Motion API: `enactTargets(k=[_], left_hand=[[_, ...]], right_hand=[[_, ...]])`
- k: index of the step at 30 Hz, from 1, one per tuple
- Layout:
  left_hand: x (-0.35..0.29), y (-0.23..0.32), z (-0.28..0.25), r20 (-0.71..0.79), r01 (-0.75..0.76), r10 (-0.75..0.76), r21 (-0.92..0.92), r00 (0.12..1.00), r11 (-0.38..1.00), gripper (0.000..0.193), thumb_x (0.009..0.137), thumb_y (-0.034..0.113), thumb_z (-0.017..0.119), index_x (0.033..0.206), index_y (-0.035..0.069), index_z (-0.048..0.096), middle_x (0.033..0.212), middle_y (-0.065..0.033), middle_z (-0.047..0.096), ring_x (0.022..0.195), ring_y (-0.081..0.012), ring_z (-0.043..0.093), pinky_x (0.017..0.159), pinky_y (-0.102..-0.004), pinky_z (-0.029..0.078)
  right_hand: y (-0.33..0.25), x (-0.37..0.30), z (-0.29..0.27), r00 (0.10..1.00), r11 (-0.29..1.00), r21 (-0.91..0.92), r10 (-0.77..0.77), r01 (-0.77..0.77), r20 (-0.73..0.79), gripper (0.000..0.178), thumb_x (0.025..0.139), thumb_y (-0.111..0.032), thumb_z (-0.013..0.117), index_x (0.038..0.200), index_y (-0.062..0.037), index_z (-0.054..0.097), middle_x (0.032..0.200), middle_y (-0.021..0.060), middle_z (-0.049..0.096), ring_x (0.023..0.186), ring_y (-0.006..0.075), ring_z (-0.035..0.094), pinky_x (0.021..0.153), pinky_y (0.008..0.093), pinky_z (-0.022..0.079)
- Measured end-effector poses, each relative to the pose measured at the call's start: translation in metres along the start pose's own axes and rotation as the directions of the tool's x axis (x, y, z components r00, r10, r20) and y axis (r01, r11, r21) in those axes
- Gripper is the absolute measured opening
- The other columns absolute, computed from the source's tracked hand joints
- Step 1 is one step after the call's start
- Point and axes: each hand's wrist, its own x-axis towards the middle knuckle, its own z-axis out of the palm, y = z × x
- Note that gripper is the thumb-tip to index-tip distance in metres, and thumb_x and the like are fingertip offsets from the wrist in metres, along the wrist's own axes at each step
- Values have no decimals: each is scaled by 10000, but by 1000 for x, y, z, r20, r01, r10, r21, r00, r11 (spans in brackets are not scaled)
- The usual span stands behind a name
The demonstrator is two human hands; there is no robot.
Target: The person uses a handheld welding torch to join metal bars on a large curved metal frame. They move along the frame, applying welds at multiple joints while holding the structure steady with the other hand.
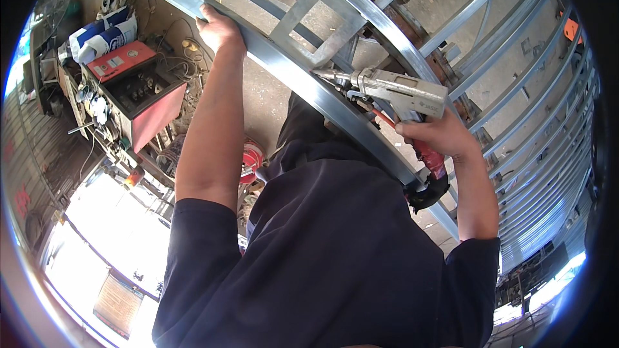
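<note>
My left hand (222, 31) grips the near edge of a long, shiny square metal tube (284, 61), which runs diagonally across in front of me. In my right hand (451, 134) is a grey welding gun (403, 91) with a reddish wrapped handle and a dark cable end below it. The gun's narrow nozzle points left and meets, or nearly meets, the tube where the corner of a flat metal bracket (353, 31) joins it. My right fingers are wrapped round the handle and partly hidden behind the gun.
Beyond the tube, a curved metal rail (380, 9) and crossbars form a frame. Many parallel metal bars (541, 154) fan out on the right. An open-topped red machine (158, 116) with cables stands left, with blue-and-white packages (106, 35) behind. A red round object (251, 154) lies below.
</note>
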Motion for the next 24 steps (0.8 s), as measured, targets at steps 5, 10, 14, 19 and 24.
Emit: enactTargets(k=[5, 10, 14, 19, 24], left_hand=[[-2, 1, 0, -9, -11, 11, 33, 1000, 999, 777, 1052, 549, 458, 1569, -20, 340, 1462, -238, 558, 1269, -382, 599, 1057, -422, 493], [3, -4, -1, -3, -19, 19, 21, 1000, 1000, 779, 1050, 553, 454, 1564, -23, 349, 1463, -243, 555, 1264, -389, 602, 1059, -428, 491], [1, -1, 0, -15, 1, -1, 58, 1000, 998, 776, 1050, 556, 449, 1567, -14, 349, 1459, -242, 558, 1251, -391, 611, 1052, -434, 497], [1, -1, 1, -7, 4, -4, 7, 1000, 1000, 767, 1052, 550, 449, 1567, -9, 350, 1441, -244, 572, 1239, -387, 619, 1046, -434, 504], [2, -2, 0, -8, 4, -4, 6, 1000, 1000, 759, 1055, 542, 448, 1567, -9, 348, 1440, -238, 574, 1237, -380, 620, 1041, -431, 508]], right_hand=[[-3, -1, 4, 1000, 1000, 13, -1, 2, -18, 527, 832, -164, 856, 1292, -30, 638, 1081, 65, 715, 948, 155, 679, 801, 320, 583], [-2, 0, 4, 999, 999, -12, -40, 40, 0, 529, 838, -171, 847, 1304, -42, 632, 1061, 54, 710, 945, 148, 672, 797, 317, 580], [-6, 0, 6, 1000, 1000, -3, -23, 23, 11, 534, 847, -165, 833, 1321, -46, 620, 1046, 46, 704, 929, 142, 666, 787, 314, 578], [-5, 0, 6, 1000, 1000, 12, -17, 17, 21, 568, 848, -122, 817, 1362, -53, 585, 1028, 41, 688, 885, 137, 655, 743, 311, 570], [-2, 0, 6, 1000, 1000, 1, -20, 20, 8, 682, 846, -68, 808, 1458, -74, 508, 1004, 33, 663, 835, 136, 640, 682, 311, 560]])
